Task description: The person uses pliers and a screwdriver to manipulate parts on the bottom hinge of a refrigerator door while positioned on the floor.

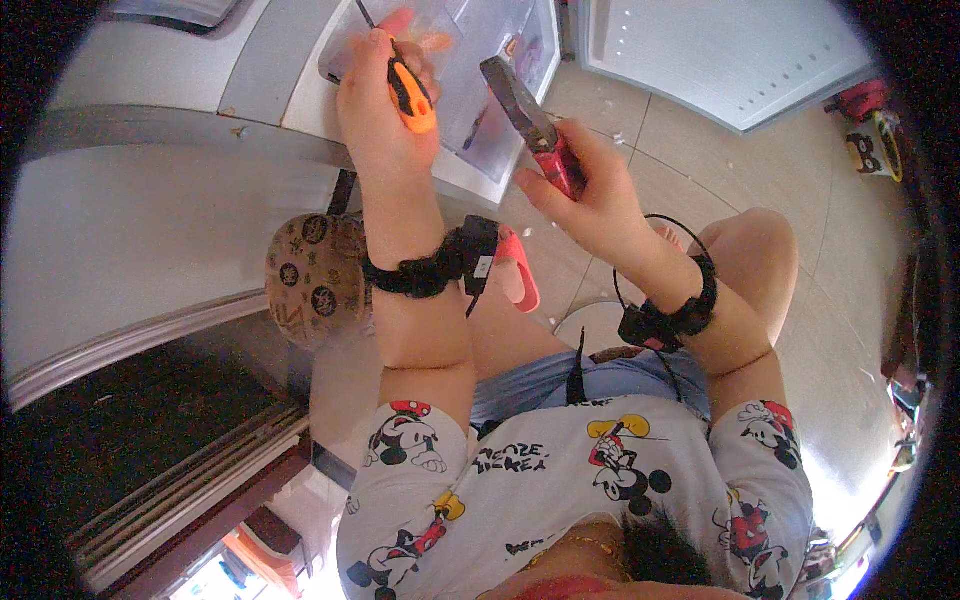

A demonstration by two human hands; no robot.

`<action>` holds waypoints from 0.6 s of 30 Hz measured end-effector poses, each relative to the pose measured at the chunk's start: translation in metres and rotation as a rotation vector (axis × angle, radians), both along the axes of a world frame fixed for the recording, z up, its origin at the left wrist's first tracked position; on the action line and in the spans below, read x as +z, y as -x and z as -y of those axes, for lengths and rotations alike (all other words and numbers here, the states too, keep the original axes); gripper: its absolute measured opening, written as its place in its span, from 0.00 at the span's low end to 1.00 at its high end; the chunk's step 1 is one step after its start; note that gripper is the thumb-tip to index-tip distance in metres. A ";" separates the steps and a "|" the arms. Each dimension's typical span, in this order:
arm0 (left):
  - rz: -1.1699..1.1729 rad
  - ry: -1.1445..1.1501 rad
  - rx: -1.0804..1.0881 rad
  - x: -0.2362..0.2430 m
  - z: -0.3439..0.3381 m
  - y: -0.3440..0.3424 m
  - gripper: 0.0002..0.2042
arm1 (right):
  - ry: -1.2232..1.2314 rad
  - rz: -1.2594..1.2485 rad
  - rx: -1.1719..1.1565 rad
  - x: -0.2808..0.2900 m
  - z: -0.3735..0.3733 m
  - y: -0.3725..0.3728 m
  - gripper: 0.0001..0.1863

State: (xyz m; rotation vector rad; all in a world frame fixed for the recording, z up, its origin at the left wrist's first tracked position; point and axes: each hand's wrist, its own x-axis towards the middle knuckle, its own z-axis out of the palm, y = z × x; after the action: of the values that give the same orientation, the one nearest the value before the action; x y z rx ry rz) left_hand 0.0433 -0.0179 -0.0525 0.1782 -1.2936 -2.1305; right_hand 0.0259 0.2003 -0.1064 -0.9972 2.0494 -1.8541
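My left hand (385, 105) is closed round an orange and black screwdriver (408, 92). Its dark shaft points up and away, into the frosty open compartment (465, 40) of a white appliance. Frost and pinkish-orange shapes show beyond my fingers, too blurred to name. To the right, my right hand (590, 185) grips a red-handled tool (525, 105) with a long, dark, worn metal head. That head slants toward the compartment opening, apart from the screwdriver. Whether it is a hammer or pliers cannot be told from here.
An open white door panel (700, 60) stands at the far right. Small white bits lie on the tiled floor (650, 150). By my left forearm is a brown patterned round object (315, 280). A pink slipper (518, 270) is on my foot. A grey appliance (160, 210) fills the left.
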 end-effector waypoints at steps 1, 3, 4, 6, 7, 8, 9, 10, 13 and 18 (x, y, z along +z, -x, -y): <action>-0.031 -0.053 -0.096 0.000 0.008 -0.003 0.17 | 0.000 -0.005 0.007 0.000 0.001 -0.001 0.20; -0.065 -0.124 -0.211 -0.003 0.016 -0.007 0.17 | 0.001 -0.037 -0.003 0.004 0.003 -0.005 0.21; -0.067 -0.142 -0.230 0.000 0.014 -0.008 0.19 | 0.000 -0.053 -0.009 0.005 0.004 -0.006 0.21; -0.044 -0.122 -0.172 0.008 0.006 -0.009 0.20 | 0.014 -0.076 -0.005 0.009 0.005 -0.007 0.22; -0.019 -0.084 -0.095 0.013 -0.002 -0.008 0.20 | 0.018 -0.088 -0.003 0.010 0.006 -0.007 0.22; 0.006 -0.046 -0.018 0.016 -0.006 -0.008 0.20 | 0.023 -0.117 -0.005 0.011 0.006 -0.007 0.23; -0.018 -0.054 -0.028 0.018 -0.009 -0.009 0.20 | 0.027 -0.146 -0.008 0.012 0.007 -0.007 0.23; -0.043 -0.060 -0.036 0.022 -0.010 -0.010 0.20 | 0.032 -0.176 -0.008 0.014 0.009 -0.006 0.23; -0.113 -0.251 -0.266 0.028 0.004 -0.014 0.19 | 0.060 -0.192 -0.010 0.018 0.011 -0.005 0.23; -0.146 -0.458 -0.330 0.041 0.001 -0.015 0.19 | 0.040 -0.239 -0.005 0.038 0.013 -0.003 0.21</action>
State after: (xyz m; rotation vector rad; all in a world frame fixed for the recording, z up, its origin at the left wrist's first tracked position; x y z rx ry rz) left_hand 0.0582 -0.0193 -0.0115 -0.0054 -0.7759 -2.6454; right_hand 0.0285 0.1868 -0.0685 -1.2815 2.1521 -1.8641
